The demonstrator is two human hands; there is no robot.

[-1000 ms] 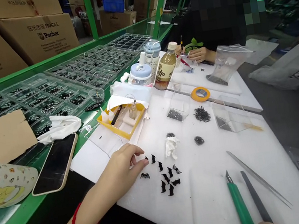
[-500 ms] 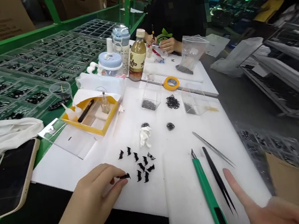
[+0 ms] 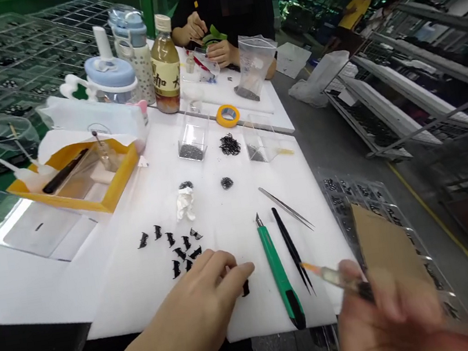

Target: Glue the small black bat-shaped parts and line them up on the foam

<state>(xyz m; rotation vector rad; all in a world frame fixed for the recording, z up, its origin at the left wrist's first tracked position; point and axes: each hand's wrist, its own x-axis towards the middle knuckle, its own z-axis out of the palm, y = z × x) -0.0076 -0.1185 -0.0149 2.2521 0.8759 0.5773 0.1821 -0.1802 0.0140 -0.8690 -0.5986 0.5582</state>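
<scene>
My left hand (image 3: pixel 208 294) is over the white foam pad, thumb and fingers curled in a pinch. A small black part (image 3: pixel 245 288) shows just below the thumb, mostly covered by it. To its left lie several similar jagged black parts (image 3: pixel 179 253) on the white sheet. My right hand (image 3: pixel 381 312), blurred, grips a slim brush (image 3: pixel 337 277) with an orange tip pointing left. Between the hands lie a green craft knife (image 3: pixel 279 271) and black tweezers (image 3: pixel 290 243), with silver tweezers (image 3: pixel 285 207) farther back.
Crumpled white tissue (image 3: pixel 185 203), small dark piles (image 3: pixel 229 144), clear boxes (image 3: pixel 192 151) and orange tape (image 3: pixel 227 116) lie ahead. A yellow tray (image 3: pixel 110 203), bottle (image 3: pixel 165 68) and cups stand left. Across the table, another person's hands (image 3: pixel 220 53) work. Cardboard (image 3: pixel 389 246) covers part trays at right.
My left hand has moved right with the small black part, from beside the other parts to the foam pad. My right hand, outstretched before, now grips the brush. The view has shifted right.
</scene>
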